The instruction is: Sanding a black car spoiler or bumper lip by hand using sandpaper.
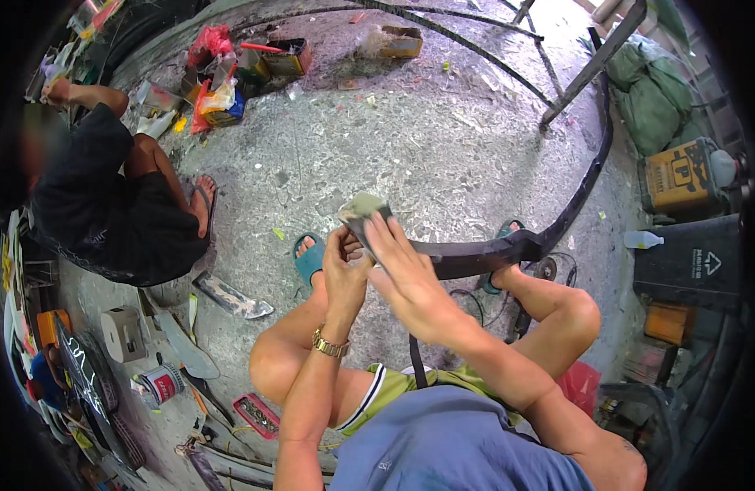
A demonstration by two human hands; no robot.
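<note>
The left hand (345, 263) is curling its fingers closed around the near end of a long black strip (467, 259), thumb and fingertips bunching at its edge. The right hand (402, 274) is lying over that same end with its fingers straight and close together; whether it is gripping anything under the palm, I cannot tell. A grey-green piece (367, 203) is showing just beyond the fingertips. The strip is running rightward from between the knees, crossing over the right sandal (513, 229) and curving up toward a metal stand (594, 65).

A small pale mark is showing on the blue shirt (443, 442). To the left, a paint can (159, 385) is bearing a red and white label with pale print, and a black panel (84, 376) is carrying bold white strokes. To the right, a square yellow-and-black container (680, 182) is displaying a large letter-like emblem. Below it, a black bin (680, 274) is showing white recycling arrows beside small white characters, and a white bottle (643, 239) is standing out against its upper edge. Farther left, another person in black (99, 196) is sitting low, near some coloured tins (223, 110).
</note>
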